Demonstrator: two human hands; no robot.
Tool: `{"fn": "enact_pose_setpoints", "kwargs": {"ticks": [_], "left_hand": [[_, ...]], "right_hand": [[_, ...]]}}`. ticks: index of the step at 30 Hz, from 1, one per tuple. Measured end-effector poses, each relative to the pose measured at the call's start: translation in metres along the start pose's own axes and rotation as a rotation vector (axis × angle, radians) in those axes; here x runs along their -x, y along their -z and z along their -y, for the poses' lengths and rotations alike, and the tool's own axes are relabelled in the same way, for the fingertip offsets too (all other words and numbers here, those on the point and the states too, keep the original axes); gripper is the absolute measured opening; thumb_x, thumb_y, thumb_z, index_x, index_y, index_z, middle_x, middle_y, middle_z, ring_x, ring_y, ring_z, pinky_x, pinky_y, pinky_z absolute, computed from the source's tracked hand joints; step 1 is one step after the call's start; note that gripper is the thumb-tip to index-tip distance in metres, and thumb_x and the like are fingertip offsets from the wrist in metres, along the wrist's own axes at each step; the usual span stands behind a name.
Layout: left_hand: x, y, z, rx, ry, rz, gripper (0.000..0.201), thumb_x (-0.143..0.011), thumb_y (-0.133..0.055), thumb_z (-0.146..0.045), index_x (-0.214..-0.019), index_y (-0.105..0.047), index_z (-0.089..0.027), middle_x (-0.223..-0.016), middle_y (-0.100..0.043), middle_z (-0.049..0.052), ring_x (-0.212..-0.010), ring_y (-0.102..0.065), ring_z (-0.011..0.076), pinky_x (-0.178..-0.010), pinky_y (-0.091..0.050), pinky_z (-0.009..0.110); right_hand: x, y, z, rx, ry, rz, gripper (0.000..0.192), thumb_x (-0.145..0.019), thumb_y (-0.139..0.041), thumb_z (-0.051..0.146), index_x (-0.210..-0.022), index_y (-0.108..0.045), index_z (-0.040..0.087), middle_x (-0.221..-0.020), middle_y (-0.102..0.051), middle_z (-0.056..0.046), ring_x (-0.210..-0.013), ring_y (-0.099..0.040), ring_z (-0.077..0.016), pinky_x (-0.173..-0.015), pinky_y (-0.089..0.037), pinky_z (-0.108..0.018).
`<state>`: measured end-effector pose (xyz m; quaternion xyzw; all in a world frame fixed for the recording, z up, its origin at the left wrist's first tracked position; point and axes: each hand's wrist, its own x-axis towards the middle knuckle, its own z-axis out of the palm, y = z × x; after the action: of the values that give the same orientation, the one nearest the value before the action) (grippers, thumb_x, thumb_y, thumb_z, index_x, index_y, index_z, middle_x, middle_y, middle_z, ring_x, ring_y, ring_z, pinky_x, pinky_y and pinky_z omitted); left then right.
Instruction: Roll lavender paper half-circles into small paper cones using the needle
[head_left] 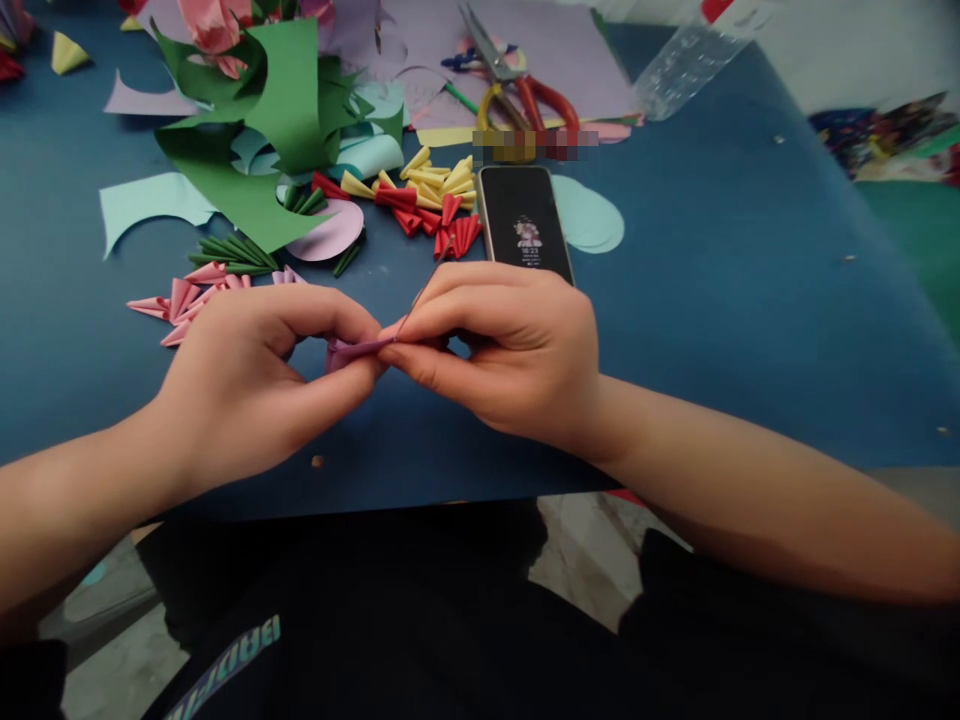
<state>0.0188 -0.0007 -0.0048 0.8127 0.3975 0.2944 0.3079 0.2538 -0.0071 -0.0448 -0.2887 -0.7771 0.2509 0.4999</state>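
Observation:
Between my two hands is a small purple paper cone point(346, 351), held above the table near its front edge. My left hand point(262, 370) pinches its wider end between thumb and forefinger. At the narrow tip, my right hand point(510, 345) is closed with thumb and fingertips pressed together on the paper. A thin dark wire-like strand point(421, 290) rises from the right fingertips; what it is exactly I cannot make out. Just beyond my left hand lie pink paper cones point(184, 300). Past my right fingers are red paper cones point(457, 235) and yellow paper cones point(446, 178).
A phone point(525, 215) lies right behind my right hand, beside pale blue paper discs point(592, 215). Orange-handled scissors point(544, 105) rest at the back. Green paper scraps point(289, 90) and dark green rolled cones point(236, 254) cover the left. A clear plastic package point(686, 70) sits back right.

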Motion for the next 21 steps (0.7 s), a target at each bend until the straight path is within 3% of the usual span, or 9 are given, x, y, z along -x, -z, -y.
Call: {"fn": "enact_pose_setpoints", "kwargs": {"ticks": [7,17,21], "left_hand": [[0.001,-0.001,-0.004,-0.020,-0.030,-0.006,0.011,-0.094,-0.074,-0.022,-0.084,-0.078,-0.025,-0.072,-0.072,-0.005,-0.065,-0.063,0.0131,-0.063,-0.048,0.030],[0.000,0.004,-0.012,-0.031,0.159,0.048,0.014,-0.088,-0.073,-0.031,-0.082,-0.084,-0.025,-0.070,-0.074,-0.004,-0.063,-0.061,0.0145,-0.057,-0.043,0.029],[0.001,0.003,-0.012,-0.020,0.161,0.049,0.013,-0.086,-0.074,-0.031,-0.081,-0.085,-0.026,-0.065,-0.069,-0.005,-0.058,-0.055,0.0123,-0.052,-0.039,0.028]], "right_hand": [[-0.002,-0.001,0.003,-0.012,0.004,-0.038,0.010,-0.102,-0.083,0.024,-0.092,-0.086,0.024,-0.086,-0.081,-0.001,-0.076,-0.073,-0.0167,-0.070,-0.058,-0.032],[0.001,-0.002,0.005,0.037,0.019,-0.002,0.008,-0.104,-0.083,0.019,-0.097,-0.085,0.019,-0.089,-0.081,0.000,-0.077,-0.072,-0.0121,-0.070,-0.058,-0.027],[0.001,-0.002,0.006,0.035,0.012,0.013,0.009,-0.103,-0.084,0.019,-0.095,-0.084,0.019,-0.087,-0.080,0.001,-0.077,-0.072,-0.0118,-0.069,-0.057,-0.026]]}}
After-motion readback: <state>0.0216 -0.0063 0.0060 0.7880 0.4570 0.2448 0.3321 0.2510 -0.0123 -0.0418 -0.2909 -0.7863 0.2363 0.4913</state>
